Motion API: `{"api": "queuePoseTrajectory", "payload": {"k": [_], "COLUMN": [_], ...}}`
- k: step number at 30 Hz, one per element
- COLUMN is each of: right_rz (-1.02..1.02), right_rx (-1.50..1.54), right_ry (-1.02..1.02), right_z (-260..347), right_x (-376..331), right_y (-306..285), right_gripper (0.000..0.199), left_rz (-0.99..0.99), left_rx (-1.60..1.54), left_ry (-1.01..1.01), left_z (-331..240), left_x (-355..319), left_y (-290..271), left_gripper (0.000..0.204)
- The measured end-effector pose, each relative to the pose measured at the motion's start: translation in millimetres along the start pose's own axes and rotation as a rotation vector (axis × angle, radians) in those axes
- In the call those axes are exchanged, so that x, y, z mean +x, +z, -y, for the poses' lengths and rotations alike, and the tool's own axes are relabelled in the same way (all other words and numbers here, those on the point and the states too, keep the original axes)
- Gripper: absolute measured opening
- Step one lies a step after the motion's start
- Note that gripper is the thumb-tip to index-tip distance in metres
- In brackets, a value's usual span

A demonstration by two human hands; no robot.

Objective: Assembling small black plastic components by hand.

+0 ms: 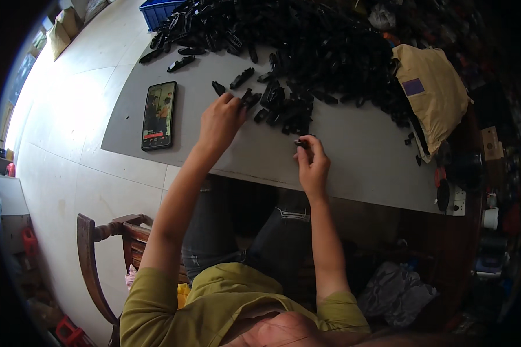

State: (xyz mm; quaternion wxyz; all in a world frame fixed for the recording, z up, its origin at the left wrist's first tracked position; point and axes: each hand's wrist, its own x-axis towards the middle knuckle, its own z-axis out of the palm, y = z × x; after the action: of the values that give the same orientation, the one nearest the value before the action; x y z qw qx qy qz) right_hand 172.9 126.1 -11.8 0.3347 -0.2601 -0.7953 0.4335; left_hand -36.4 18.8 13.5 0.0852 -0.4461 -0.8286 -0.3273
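A phone [159, 117] is lying on the grey table [364, 153]. My left hand [222, 120] is hovering at a black part [249, 99]; I can't tell whether I'm gripping it. A black cluster [288, 110] is sitting between and beyond my hands. My right hand [314, 165] is pinching a small black piece [300, 143] near the table's front edge.

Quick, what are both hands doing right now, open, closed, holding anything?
Left hand: fingers at a black plastic piece; grip can't be told.
Right hand: closed, pinching a small black part.
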Motion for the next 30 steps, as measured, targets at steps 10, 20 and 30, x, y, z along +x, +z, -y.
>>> {"api": "queuePoseTrajectory", "payload": {"k": [10,20,30], "right_rz": [0.093,0.296,0.415], "right_rx": [0.282,-0.171,-0.194], "right_ry": [0.132,-0.196,-0.173], "right_z": [13.0,28.3,24.3], "right_x": [-13.6,-11.0,-10.4], "right_y": [-5.1,-10.7,-8.7], "right_gripper": [0.033,0.032,0.026], "left_rz": [0.477,0.546,0.56], "left_rx": [-0.163,-0.61,-0.632], "left_ry": [0.293,0.09,0.281], "left_z": [-33.4,-13.4,-7.1], "left_x": [-60.0,-66.2,-52.9], "left_y": [-31.9,-25.2,-17.4], "left_gripper": [0.027,0.031,0.024]}}
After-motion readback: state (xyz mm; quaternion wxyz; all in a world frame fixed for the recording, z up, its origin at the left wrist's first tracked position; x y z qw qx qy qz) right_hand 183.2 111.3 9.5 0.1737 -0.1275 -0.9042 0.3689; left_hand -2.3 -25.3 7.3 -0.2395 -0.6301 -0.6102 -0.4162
